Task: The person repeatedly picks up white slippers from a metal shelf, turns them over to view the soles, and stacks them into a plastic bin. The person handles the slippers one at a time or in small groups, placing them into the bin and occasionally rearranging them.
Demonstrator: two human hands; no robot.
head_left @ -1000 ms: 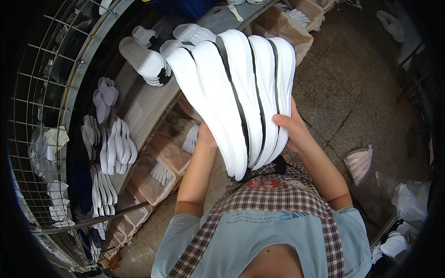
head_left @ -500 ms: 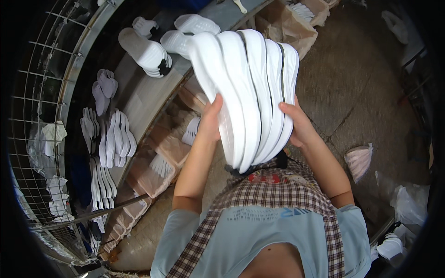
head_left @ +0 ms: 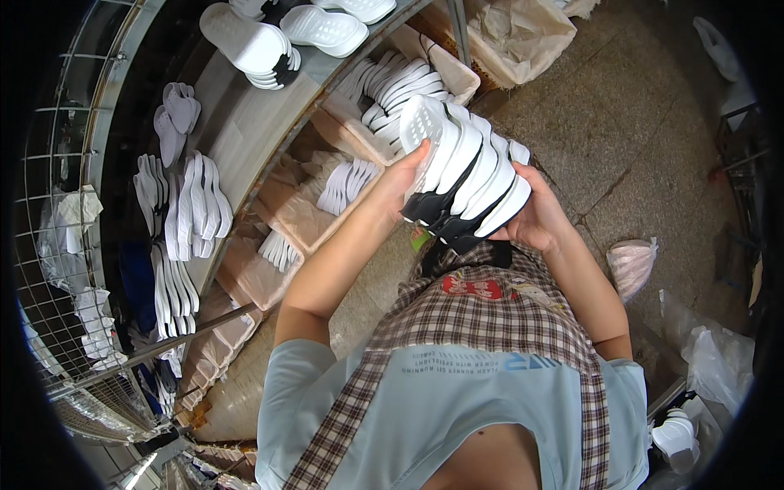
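A stack of white shoe soles (head_left: 467,159) with black ends is held between my two hands, in front of my apron. My left hand (head_left: 403,178) is closed on the stack's left side, its thumb on the outermost sole. On the right side, my right hand (head_left: 537,211) grips the stack with the thumb near its upper edge and the fingers partly hidden beneath. The soles lie tilted, black ends toward me. Just beyond the stack, many similar white soles (head_left: 398,86) fill a lined bin under the worktable.
The long worktable (head_left: 260,122) on the left bears groups of white soles (head_left: 194,208). Lined bins stand below its edge, some holding soles (head_left: 347,184). A larger lined box (head_left: 514,41) is at the far end. A pink-filled bag (head_left: 631,268) lies on the floor at right.
The stack has gone down, away from the camera, and its black ends now show. Both hands have stayed on it. The worktable sits higher in the picture, and more bins show.
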